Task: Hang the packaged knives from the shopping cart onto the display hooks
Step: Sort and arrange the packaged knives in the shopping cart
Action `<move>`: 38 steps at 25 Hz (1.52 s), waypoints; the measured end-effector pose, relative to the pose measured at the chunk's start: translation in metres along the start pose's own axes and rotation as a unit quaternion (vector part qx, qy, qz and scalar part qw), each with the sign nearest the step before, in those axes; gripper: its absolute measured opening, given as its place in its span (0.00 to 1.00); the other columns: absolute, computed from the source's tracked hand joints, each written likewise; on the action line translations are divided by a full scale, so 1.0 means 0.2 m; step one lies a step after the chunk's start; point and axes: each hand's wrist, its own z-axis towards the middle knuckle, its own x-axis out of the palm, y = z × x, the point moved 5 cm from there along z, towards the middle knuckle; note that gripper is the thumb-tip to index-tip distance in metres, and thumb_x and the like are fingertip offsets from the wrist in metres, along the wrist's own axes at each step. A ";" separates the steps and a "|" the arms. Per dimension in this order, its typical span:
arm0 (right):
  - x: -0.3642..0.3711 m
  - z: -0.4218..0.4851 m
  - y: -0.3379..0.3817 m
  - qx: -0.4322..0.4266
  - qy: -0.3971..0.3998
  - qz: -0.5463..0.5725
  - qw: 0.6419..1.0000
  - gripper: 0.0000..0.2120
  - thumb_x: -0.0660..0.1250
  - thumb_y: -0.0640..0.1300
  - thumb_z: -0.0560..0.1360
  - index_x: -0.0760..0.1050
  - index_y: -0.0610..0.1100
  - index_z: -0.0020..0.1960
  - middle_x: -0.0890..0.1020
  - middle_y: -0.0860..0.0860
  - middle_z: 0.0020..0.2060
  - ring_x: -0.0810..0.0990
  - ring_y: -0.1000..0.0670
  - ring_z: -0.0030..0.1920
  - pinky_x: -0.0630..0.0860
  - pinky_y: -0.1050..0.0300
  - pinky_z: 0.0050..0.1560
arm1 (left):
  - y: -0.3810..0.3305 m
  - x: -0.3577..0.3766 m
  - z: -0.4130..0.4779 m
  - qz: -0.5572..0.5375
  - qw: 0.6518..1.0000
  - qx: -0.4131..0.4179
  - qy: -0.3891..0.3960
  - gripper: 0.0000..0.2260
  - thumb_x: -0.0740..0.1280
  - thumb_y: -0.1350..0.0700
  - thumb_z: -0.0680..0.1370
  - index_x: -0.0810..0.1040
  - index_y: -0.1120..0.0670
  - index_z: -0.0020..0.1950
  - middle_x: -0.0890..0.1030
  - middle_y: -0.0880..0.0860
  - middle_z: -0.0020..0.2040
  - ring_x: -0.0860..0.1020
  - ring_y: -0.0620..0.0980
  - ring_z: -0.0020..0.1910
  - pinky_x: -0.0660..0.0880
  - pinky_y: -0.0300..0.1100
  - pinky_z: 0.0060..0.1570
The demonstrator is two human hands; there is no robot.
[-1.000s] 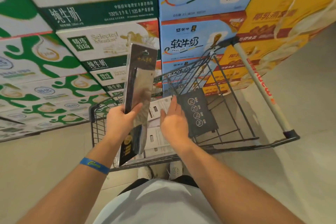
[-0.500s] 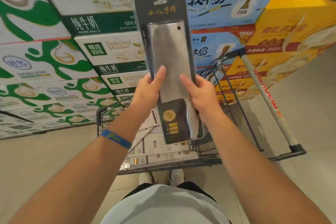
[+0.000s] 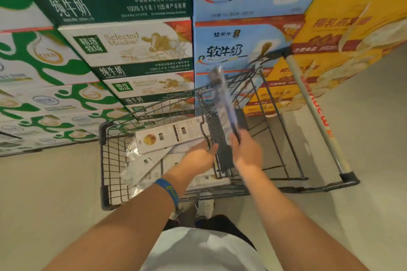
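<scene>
My right hand [image 3: 246,153] grips the lower end of a packaged knife [image 3: 222,99], which is motion-blurred, seen nearly edge-on, and stands up over the shopping cart [image 3: 105,160]. My left hand [image 3: 199,157], with a blue wristband behind it, reaches over the cart basket with fingers extended and holds nothing. Several more packaged knives [image 3: 171,136] lie in the basket, white card backs up. No display hooks are in view.
Stacked milk cartons [image 3: 132,50] fill the wall behind the cart, green-white at left, blue in the middle, yellow [image 3: 343,35] at right. The cart's handle [image 3: 312,114] runs down the right side. Beige floor lies to the left and right.
Both hands held the knife face-on and high half a second ago. Now only my right hand holds it, turned edge-on and lower, while my left hand has let go and dropped toward the basket.
</scene>
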 end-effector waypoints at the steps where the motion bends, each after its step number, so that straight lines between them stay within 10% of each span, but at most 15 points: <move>1: 0.11 0.00 0.01 -0.019 0.033 -0.076 0.996 0.14 0.57 0.52 0.85 0.75 0.44 0.56 0.83 0.45 0.50 0.83 0.40 0.51 0.75 0.52 0.43 | 0.01 -0.01 0.00 -0.063 0.998 -0.004 -0.002 0.21 0.55 0.41 0.85 0.72 0.54 0.69 0.81 0.55 0.62 0.82 0.55 0.57 0.79 0.51 0.59; 6: 0.25 0.03 0.04 -0.067 0.017 -0.157 0.985 0.16 0.53 0.51 0.86 0.74 0.41 0.56 0.82 0.42 0.53 0.83 0.38 0.50 0.73 0.50 0.43 | 0.06 -0.10 -0.06 -0.243 0.969 0.008 0.038 0.07 0.61 0.48 0.84 0.74 0.41 0.46 0.83 0.41 0.48 0.86 0.50 0.49 0.79 0.47 0.55; 12: 0.12 0.01 0.05 -0.028 -0.023 -0.051 0.998 0.22 0.56 0.60 0.83 0.78 0.46 0.62 0.81 0.47 0.58 0.80 0.45 0.57 0.77 0.51 0.54 | 0.26 -0.15 -0.08 -0.298 0.954 -0.023 0.016 0.14 0.59 0.48 0.85 0.74 0.52 0.67 0.83 0.49 0.54 0.85 0.52 0.48 0.78 0.44 0.50; 15: 0.03 -0.13 0.30 -0.132 -0.106 0.095 0.981 0.15 0.57 0.58 0.83 0.77 0.54 0.45 0.81 0.55 0.40 0.79 0.55 0.41 0.69 0.66 0.37 | 0.49 -0.23 -0.06 -0.316 0.945 -0.083 -0.003 0.14 0.59 0.51 0.85 0.76 0.56 0.67 0.83 0.51 0.51 0.82 0.49 0.39 0.76 0.40 0.38; 20: 0.34 -0.29 0.81 -0.260 -0.007 0.108 0.959 0.18 0.60 0.53 0.82 0.80 0.45 0.41 0.80 0.52 0.30 0.79 0.53 0.31 0.71 0.55 0.30 | 0.88 -0.39 0.07 -0.330 0.938 -0.096 -0.036 0.14 0.60 0.54 0.84 0.76 0.61 0.64 0.83 0.55 0.50 0.79 0.51 0.36 0.72 0.42 0.37; 24: 0.86 -0.26 0.66 -0.172 0.139 0.034 0.975 0.15 0.61 0.51 0.83 0.79 0.45 0.43 0.80 0.53 0.32 0.78 0.54 0.33 0.73 0.55 0.35 | 1.15 -0.48 0.32 -0.041 0.994 -0.086 -0.048 0.14 0.58 0.51 0.83 0.78 0.54 0.63 0.83 0.56 0.59 0.81 0.56 0.53 0.78 0.46 0.50; 32: 1.41 -0.08 0.09 0.063 0.219 0.035 0.973 0.14 0.60 0.50 0.83 0.80 0.44 0.48 0.84 0.48 0.41 0.83 0.48 0.42 0.81 0.43 0.52 | 1.36 -0.46 0.91 0.275 0.957 0.050 -0.083 0.32 0.67 0.48 0.79 0.58 0.50 0.80 0.57 0.56 0.81 0.62 0.61 0.76 0.69 0.59 0.68; 38: 1.46 0.12 -0.08 0.114 0.208 0.054 0.970 0.10 0.62 0.49 0.81 0.80 0.51 0.46 0.85 0.55 0.40 0.84 0.52 0.39 0.77 0.53 0.42 | 1.36 -0.49 1.26 0.406 0.911 0.042 -0.064 0.31 0.66 0.33 0.75 0.68 0.51 0.69 0.73 0.57 0.66 0.75 0.60 0.62 0.74 0.58 0.56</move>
